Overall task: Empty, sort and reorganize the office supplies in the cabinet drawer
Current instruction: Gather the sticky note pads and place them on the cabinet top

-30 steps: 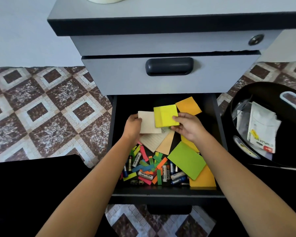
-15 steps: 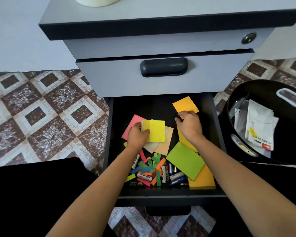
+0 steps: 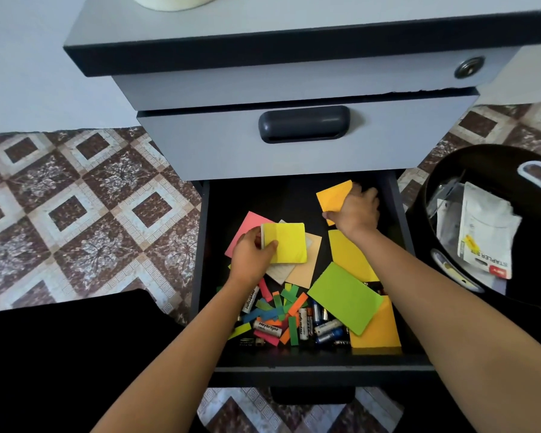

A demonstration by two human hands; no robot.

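Two pads lay in the open drawer [image 3: 310, 362]: our left hand [image 3: 250, 256] pinched the yellow pad [image 3: 289, 245] by its left edge, our right hand [image 3: 356, 212] curled round the orange pad [image 3: 333, 195] at the back. Light, bendy paper, we judged; edges offered the surest hold.

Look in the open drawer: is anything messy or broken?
Batteries and coloured paper strips lie jumbled at the front of the drawer, with sticky pads overlapping crookedly around them. The left hand holds a yellow pad, the right hand grips an orange pad. The cabinet edge above the middle drawer looks chipped.
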